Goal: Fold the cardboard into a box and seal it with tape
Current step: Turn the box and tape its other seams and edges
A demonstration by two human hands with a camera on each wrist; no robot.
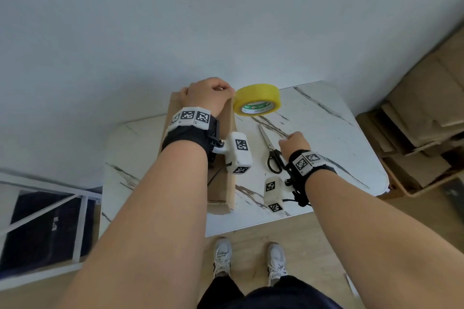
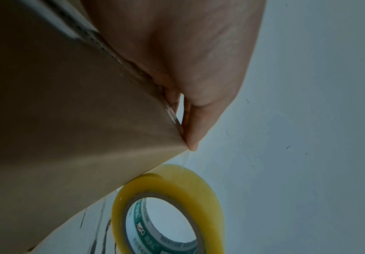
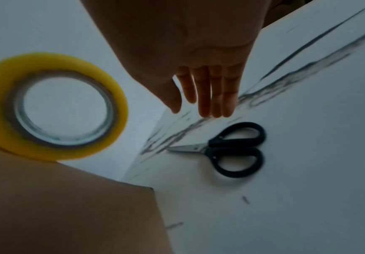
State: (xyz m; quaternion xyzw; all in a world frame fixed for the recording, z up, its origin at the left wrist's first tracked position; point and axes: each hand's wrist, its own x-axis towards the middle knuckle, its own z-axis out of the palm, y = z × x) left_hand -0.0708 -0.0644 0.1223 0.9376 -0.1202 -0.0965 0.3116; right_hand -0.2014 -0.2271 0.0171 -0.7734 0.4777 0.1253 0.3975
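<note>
A brown cardboard box (image 1: 219,190) lies lengthwise on the left half of the marble table (image 1: 326,145). My left hand (image 1: 208,98) sits on its far end, fingers curled over the far edge. In the left wrist view a fingertip (image 2: 191,135) lies along the box (image 2: 57,120) down to its corner. A thin tape strand runs from that corner to the yellow tape roll (image 2: 210,197). The roll (image 1: 258,94) sits tilted beside the box's far right corner. My right hand (image 1: 293,144) hovers over the black-handled scissors (image 1: 272,155), fingers (image 3: 205,103) straight and holding nothing.
The scissors (image 3: 231,149) lie flat on the table right of the box (image 3: 68,206). Flattened cardboard (image 1: 421,113) is stacked on the floor to the right. A white metal frame (image 1: 50,213) stands to the left, and a plain wall rises behind the table.
</note>
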